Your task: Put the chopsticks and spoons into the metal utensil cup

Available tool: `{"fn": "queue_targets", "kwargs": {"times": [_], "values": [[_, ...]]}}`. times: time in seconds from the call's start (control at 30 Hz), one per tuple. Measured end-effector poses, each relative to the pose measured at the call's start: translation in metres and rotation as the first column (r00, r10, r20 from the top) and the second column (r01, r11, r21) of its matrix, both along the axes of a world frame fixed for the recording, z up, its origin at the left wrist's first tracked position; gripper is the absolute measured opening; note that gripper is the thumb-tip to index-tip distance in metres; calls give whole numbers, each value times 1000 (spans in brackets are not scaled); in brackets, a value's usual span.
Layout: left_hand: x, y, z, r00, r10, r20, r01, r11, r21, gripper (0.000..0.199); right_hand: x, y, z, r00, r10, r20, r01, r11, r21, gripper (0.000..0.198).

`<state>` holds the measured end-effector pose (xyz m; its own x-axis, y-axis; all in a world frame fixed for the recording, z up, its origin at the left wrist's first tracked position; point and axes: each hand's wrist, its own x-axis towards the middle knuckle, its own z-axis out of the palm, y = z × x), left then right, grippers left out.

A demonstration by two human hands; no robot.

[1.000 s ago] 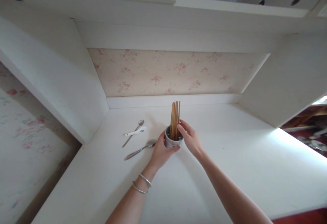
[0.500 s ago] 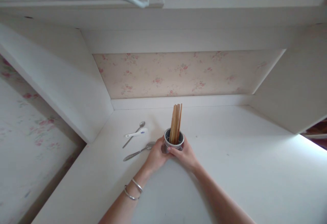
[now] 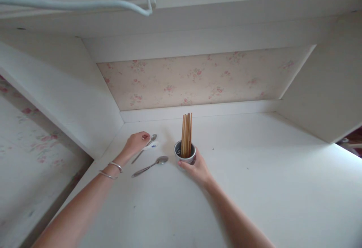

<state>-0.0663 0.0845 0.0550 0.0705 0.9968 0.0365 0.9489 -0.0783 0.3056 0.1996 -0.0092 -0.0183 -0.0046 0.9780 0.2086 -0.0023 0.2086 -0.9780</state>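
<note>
My right hand [image 3: 198,169] is wrapped round the right and near side of a grey metal cup [image 3: 185,159], which stands upright on the white surface. Several wooden chopsticks [image 3: 186,135] stand in it. My left hand [image 3: 138,141] is over the spoons to the left, fingers curled closed; whether anything is in them is hidden. Just by its fingertips is the bowl of a long-handled metal spoon [image 3: 153,137]. A white spoon [image 3: 152,146] with a blue mark lies across that one, its handle partly covered by my hand. Nearer me lies another metal spoon [image 3: 154,163], untouched.
White side panels [image 3: 68,86] flank the white tabletop [image 3: 254,202], and an overhead shelf [image 3: 240,6] holds a red item and clear plastic. Floral wallpaper [image 3: 195,82] covers the back. A white cable [image 3: 85,5] crosses the upper left.
My left hand has let go of the cup and moved left over the spoons. My right hand still grips the cup. The camera view has shifted slightly.
</note>
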Motion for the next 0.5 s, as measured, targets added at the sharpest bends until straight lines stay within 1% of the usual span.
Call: {"fn": "queue_targets", "kwargs": {"times": [0.1,0.2,0.33,0.43,0.5], "values": [[-6,24,-6,994,2,-106,-11,997,-82,28,0,-1,2,999,-4,32,4,1000,13,74],[-7,40,-15,983,-21,-181,-14,981,-193,23,1,-2,2,998,-26,59,25,1000,19,75],[-6,49,-25,974,-57,-221,-11,955,-296,20,1,-1,1,998,-31,58,29,999,35,73],[-6,53,-28,971,-65,-231,-16,944,-330,19,2,0,1,998,-29,57,27,999,40,73],[-8,54,-29,970,-56,-237,-26,943,-331,19,2,0,1,998,-22,58,20,999,35,73]]}}
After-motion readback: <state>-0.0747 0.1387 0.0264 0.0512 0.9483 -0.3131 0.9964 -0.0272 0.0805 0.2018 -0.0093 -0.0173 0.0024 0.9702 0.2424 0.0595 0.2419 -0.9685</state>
